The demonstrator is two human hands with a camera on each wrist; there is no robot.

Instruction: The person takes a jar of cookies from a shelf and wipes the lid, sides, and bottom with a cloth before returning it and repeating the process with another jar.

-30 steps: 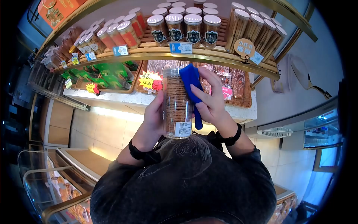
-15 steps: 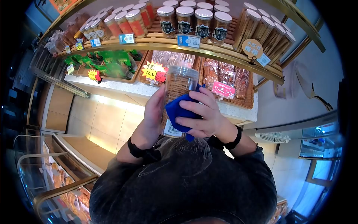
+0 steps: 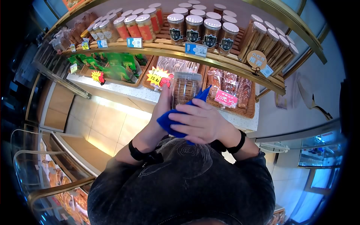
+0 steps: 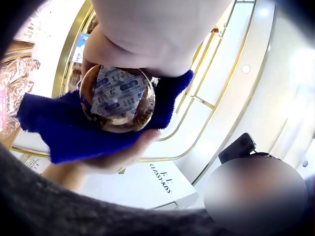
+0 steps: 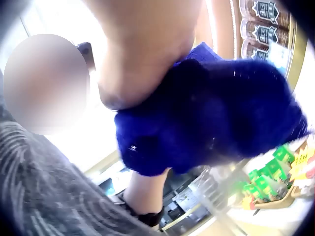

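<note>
A clear jar [image 3: 186,88] packed with thin brown biscuits is held upright in front of the chest. The left hand [image 3: 162,108] grips it from the left side. Over its lower front, the right hand [image 3: 200,119] presses a blue cloth [image 3: 170,122] with fingers laid across it. In the left wrist view the jar's round base shows a packet [image 4: 118,93] inside, with the cloth [image 4: 93,140] around it. The cloth [image 5: 206,113] fills the right wrist view and hides the jar there.
Ahead, a wooden shelf [image 3: 157,45] carries rows of white-lidded jars [image 3: 210,33] and price tags. Below it, wicker baskets [image 3: 234,108] of packaged food stand on a white counter [image 3: 123,91]. Glass-fronted cases [image 3: 56,161] are at lower left.
The cloth has moved from the jar's upper right side down across its lower front, along with the right hand. The shelves have shifted slightly right in the head view.
</note>
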